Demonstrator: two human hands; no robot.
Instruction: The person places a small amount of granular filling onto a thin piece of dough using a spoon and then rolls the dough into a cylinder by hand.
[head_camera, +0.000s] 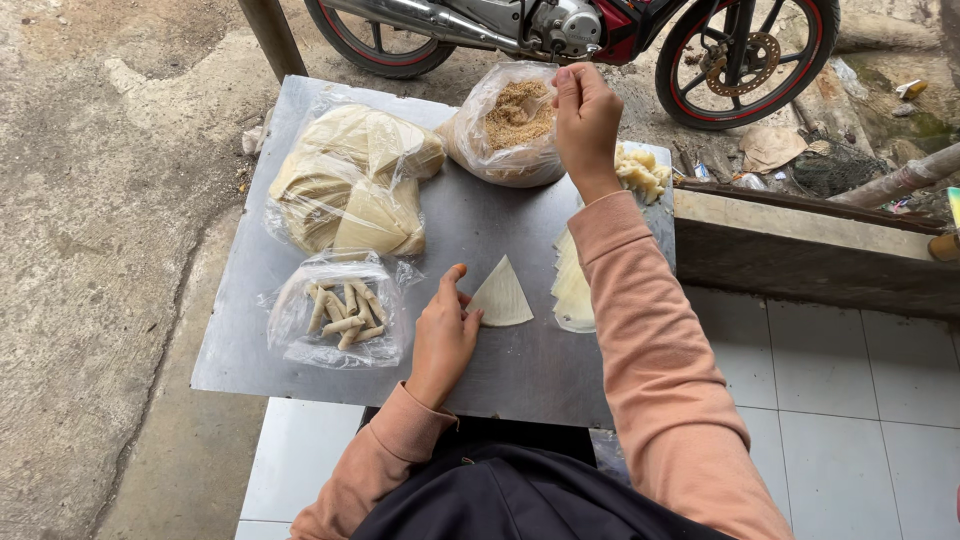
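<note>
My left hand (443, 333) rests on the metal tray (480, 215), its fingertips touching a single triangular pastry wrapper (501, 295). My right hand (585, 125) reaches forward to the open clear bag of brown crumbly filling (505, 120), fingers pinched together at the bag's mouth; what they hold is too small to tell. A stack of cut wrappers (570, 285) lies just right of the single wrapper, partly under my right sleeve.
A large plastic bag of folded wrapper sheets (350, 180) lies at the tray's back left. A smaller bag of finished rolls (340, 310) lies in front of it. Pale chunks (640, 170) sit at the right edge. A motorcycle (580, 30) stands behind; a wooden ledge (810, 250) is at right.
</note>
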